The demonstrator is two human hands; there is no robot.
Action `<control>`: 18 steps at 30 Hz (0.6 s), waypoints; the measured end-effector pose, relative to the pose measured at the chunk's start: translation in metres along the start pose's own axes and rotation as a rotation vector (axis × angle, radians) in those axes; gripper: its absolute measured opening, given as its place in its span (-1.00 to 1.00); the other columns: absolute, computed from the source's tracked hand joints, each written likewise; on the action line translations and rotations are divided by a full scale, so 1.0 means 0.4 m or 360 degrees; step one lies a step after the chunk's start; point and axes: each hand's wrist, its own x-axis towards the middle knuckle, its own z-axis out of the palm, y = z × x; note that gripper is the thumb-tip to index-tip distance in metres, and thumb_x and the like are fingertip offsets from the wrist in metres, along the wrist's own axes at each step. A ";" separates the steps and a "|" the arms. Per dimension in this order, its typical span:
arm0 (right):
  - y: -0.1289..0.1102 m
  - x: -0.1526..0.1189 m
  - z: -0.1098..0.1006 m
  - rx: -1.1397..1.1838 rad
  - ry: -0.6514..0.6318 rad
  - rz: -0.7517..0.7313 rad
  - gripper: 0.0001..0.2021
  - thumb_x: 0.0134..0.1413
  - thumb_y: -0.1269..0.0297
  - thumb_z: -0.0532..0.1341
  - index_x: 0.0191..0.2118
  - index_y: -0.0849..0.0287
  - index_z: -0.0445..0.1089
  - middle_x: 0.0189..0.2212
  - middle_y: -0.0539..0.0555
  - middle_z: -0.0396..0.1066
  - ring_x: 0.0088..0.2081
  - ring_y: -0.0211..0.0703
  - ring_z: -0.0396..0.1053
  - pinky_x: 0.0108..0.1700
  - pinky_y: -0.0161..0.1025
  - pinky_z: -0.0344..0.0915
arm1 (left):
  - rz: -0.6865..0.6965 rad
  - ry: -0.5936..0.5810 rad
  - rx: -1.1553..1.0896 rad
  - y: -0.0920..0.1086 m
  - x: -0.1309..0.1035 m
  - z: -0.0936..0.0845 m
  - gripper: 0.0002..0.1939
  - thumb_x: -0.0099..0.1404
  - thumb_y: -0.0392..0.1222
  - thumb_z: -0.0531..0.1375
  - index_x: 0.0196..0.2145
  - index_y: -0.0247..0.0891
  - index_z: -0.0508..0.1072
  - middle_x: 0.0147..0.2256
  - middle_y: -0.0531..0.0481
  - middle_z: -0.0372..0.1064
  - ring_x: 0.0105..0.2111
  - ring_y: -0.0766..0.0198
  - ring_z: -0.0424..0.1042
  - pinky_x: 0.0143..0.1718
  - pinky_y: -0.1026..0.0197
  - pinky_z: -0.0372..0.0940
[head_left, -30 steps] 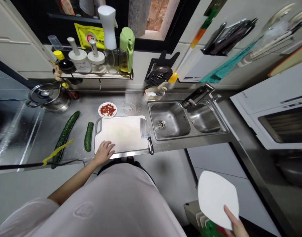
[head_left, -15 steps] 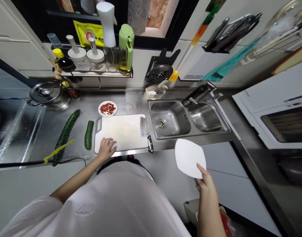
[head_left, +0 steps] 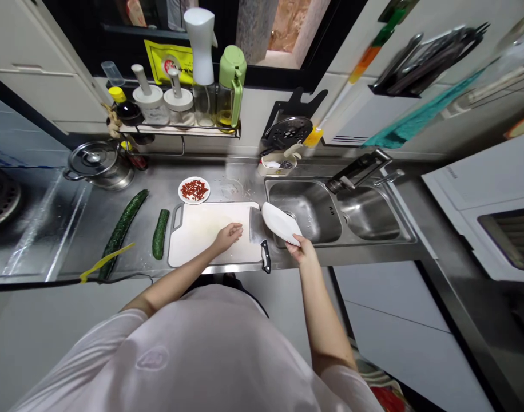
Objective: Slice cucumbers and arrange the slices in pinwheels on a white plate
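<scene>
My right hand [head_left: 301, 249] grips a white plate [head_left: 281, 222] by its near edge. The plate is tilted and hangs over the left rim of the sink, beside the cleaver. Above the white cutting board [head_left: 197, 229] is my left hand [head_left: 228, 237], its fingers loosely bent and nothing in them. A cleaver [head_left: 257, 226] lies along the board's right side, its black handle sticking out towards the front edge. To the left of the board lie a short piece of cucumber [head_left: 160, 234] and a long cucumber [head_left: 125, 229]. A small dish of chopped red pieces [head_left: 194, 190] sits behind the board.
A double sink [head_left: 343, 237] with a dark faucet [head_left: 352, 171] is on the right. A lidded pot [head_left: 99, 165] stands at the back left. Above the counter, a rack [head_left: 180, 130] carries jars and bottles. A yellow-tied cable [head_left: 103, 263] runs along the front left.
My right hand has brought the plate up and left, from in front of the counter to the sink's left edge. My left hand has moved right across the board.
</scene>
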 end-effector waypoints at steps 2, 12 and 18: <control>0.015 0.016 0.067 -0.0074 -0.0027 0.0035 -0.70 -0.04 0.56 0.15 -0.14 0.21 0.35 -0.43 0.03 0.49 -0.47 -0.22 0.45 -0.41 -0.29 0.48 | -0.0175 -0.0025 -0.0183 0.024 0.029 -0.005 -0.54 0.19 0.07 0.23 -0.07 -0.30 0.42 -0.39 -0.04 0.42 -0.48 0.38 0.37 -0.44 0.31 0.28; 0.072 0.082 0.331 -0.0406 -0.0234 0.0132 -0.71 0.01 0.57 0.12 -0.11 0.27 0.30 -0.50 0.02 0.45 -0.46 -0.23 0.41 -0.45 -0.29 0.46 | -0.0254 0.0248 -0.0567 0.071 0.098 -0.075 -0.44 0.14 0.15 0.26 -0.03 -0.25 0.33 -0.39 0.01 0.43 -0.52 0.43 0.38 -0.50 0.38 0.30; 0.099 0.122 0.412 -0.0552 -0.0278 0.0091 -0.77 0.02 0.55 0.13 -0.15 0.26 0.29 -0.50 0.00 0.41 -0.46 -0.28 0.37 -0.45 -0.34 0.45 | -0.0201 0.0421 -0.0659 0.065 0.142 -0.108 -0.62 0.10 0.04 0.31 -0.30 -0.28 0.31 -0.43 0.03 0.41 -0.55 0.47 0.36 -0.52 0.41 0.28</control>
